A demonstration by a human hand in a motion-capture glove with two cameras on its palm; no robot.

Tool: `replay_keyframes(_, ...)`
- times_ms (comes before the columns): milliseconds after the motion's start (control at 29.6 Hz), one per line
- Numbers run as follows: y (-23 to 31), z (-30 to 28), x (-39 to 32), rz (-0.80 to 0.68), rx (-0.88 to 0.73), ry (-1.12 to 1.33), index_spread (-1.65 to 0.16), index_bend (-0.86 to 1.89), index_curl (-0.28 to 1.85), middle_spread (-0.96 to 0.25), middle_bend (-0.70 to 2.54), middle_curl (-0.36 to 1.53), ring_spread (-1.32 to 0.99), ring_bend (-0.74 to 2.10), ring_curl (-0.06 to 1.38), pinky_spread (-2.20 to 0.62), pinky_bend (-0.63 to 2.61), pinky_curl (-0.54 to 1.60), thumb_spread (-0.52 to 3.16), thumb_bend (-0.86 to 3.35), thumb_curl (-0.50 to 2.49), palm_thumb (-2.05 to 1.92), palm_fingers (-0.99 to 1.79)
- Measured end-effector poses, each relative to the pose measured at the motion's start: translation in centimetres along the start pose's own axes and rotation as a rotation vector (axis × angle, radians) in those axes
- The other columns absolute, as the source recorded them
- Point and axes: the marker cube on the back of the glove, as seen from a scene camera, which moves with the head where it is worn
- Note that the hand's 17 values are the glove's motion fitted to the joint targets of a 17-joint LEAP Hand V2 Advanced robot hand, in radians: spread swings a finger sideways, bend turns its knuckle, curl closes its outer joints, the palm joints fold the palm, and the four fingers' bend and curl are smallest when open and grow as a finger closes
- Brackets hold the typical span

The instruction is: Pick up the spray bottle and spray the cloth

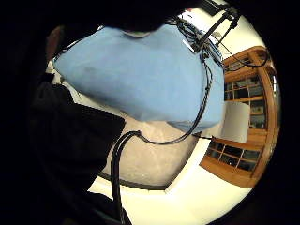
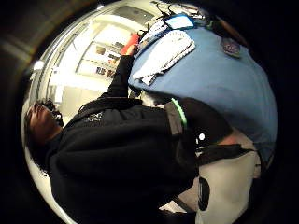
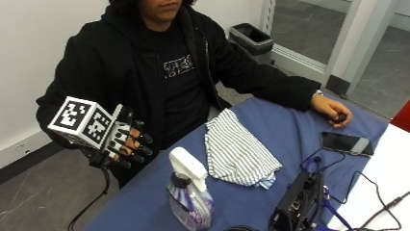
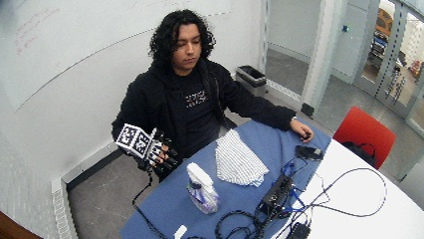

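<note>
The spray bottle (image 3: 189, 195) stands upright on the blue-covered table (image 3: 288, 130), just inboard of your gloved right hand (image 3: 127, 143) and a little forward of it, with its white trigger head uppermost and a clear body that seems to hold purplish liquid. Judge it as a rigid, smooth plastic thing, moderately weighted by the liquid low down and top-heavy at the head, so it could tip if you knock the nozzle on the way in. The sensible place to take hold is the narrow neck just under the trigger head, with the palm wrapping the upper body and a finger free to reach the trigger; the smooth body lower down looks more likely to slip. The striped cloth (image 3: 237, 150) lies crumpled and flat on the table beyond the bottle, between your two hands; it is soft and light and may shift under a spray, though it needs no holding. Your right hand hovers off the table's edge, beside your torso, raised with its back turned outward and its fingers loosely bent, holding nothing. Your bare left hand (image 3: 330, 111) rests on the far part of the table, well apart from the bottle, next to a dark phone (image 3: 346, 143).
</note>
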Motion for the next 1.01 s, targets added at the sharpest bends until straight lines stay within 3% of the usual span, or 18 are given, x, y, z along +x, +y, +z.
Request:
replay_keyframes(507, -4.0, -4.5, 2.7, -0.024, 0.062, 0.127, -0.31, 0.16, 0.26, 0.01, 0.18, 0.25, -0.01, 0.35, 0.27, 0.23, 0.34, 0.28, 1.18, 0.15, 0.24, 0.55, 0.47)
replay_keyframes(1013, -9.6, -7.1, 6.6, 0.001, 0.118, 0.088, -0.31, 0.15, 0.28, 0.01, 0.19, 0.28, -0.01, 0.35, 0.29, 0.23, 0.32, 0.30, 1.21, 0.08, 0.28, 0.58, 0.48)
